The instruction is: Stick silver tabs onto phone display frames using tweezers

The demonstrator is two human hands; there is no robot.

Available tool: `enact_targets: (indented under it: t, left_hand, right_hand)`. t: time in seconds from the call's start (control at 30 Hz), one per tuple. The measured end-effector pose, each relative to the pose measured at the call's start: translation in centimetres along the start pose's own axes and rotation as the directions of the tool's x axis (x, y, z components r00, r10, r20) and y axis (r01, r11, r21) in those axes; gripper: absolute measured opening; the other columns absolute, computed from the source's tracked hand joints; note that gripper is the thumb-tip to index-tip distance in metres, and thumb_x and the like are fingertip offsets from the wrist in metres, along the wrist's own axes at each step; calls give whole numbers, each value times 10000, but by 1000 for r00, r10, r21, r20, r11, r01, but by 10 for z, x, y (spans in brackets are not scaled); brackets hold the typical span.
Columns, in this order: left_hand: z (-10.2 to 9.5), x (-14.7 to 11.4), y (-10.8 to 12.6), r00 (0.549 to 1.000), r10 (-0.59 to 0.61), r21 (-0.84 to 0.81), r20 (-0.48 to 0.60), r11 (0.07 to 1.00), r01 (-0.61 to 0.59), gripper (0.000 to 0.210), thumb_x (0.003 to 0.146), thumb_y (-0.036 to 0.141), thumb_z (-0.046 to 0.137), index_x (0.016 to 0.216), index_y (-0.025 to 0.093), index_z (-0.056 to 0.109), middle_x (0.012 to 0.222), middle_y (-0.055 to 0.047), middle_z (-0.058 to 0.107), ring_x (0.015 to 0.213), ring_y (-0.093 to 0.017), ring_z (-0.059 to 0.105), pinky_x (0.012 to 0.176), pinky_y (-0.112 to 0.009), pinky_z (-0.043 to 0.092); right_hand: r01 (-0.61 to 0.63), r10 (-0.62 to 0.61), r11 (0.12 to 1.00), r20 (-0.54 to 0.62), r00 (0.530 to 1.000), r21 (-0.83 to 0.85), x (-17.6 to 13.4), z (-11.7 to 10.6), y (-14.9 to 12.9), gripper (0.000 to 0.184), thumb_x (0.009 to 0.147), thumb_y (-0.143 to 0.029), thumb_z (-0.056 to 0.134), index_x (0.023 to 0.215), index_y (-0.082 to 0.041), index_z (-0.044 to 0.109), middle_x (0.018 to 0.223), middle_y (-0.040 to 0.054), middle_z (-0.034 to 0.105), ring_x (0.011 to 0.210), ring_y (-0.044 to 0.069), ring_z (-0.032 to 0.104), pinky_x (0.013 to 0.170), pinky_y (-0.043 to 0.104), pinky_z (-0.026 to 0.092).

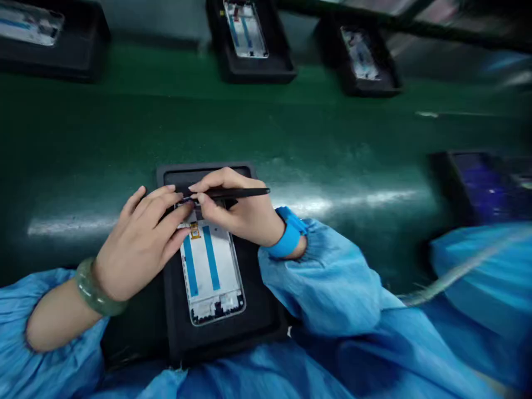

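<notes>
A silvery phone frame (224, 255) with two blue strips and a small orange flex cable (194, 230) lies in a black tray (174, 316) in front of me. My left hand (143, 238) grips the upper left of this frame, its thumb beside the flex cable and its index fingertip at the top end. Between the thumb and fingers of my right hand (245, 210) is a slim black pen-like tool (245, 193). Its tip points left, at the top of the phone frame by my left fingertips. What the tip touches is hidden by the fingers.
Across the green bench (311, 133), more black trays with phone frames stand along the far side: one at left (78, 61), one in the middle (261, 75), one at right (369, 88). A dark tray with purple-blue content (482, 183) is at far right, near a blue sleeve (486, 271).
</notes>
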State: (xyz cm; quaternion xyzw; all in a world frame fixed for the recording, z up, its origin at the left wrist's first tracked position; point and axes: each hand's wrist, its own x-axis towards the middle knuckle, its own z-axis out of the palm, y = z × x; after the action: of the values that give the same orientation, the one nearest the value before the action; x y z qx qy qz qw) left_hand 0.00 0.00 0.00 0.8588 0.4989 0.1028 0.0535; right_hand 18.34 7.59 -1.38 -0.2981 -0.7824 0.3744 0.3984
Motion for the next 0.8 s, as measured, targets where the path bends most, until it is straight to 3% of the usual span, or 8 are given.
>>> enact_targets:
  t: [0.3, 0.63, 0.8]
  left_hand:
    - [-1, 2, 0, 1000, -9, -21, 4, 1000, 9, 316, 935, 286, 451, 1201, 132, 522, 1218, -153, 566, 1226, -307, 493, 1018, -570, 412]
    - [0, 2, 1, 1000, 4, -9, -5, 1000, -4, 312, 934, 271, 452, 1203, 131, 523, 1245, -161, 560, 1237, -312, 490, 1019, -571, 415]
    - [1, 3, 2, 1000, -10, -15, -14, 1000, 9, 328, 938, 280, 446, 1214, 123, 525, 1230, -158, 572, 1223, -309, 501, 1016, -568, 417]
  right_hand:
    - [-22, 22, 1000, -4, 1000, 6, -2, 0, 1, 73, 810, -105, 572, 850, -162, 593, 822, -8, 654, 758, 72, 635, 684, 175, 518]
    - [57, -56, 993, 11, 998, -100, -4, 0, 3, 107, 804, -106, 563, 886, -165, 598, 849, 6, 677, 797, 93, 649, 742, 206, 530]
    - [25, -28, 996, -33, 999, -87, -4, -2, 4, 84, 812, -123, 568, 874, -175, 591, 830, -7, 662, 759, 80, 641, 683, 188, 523]
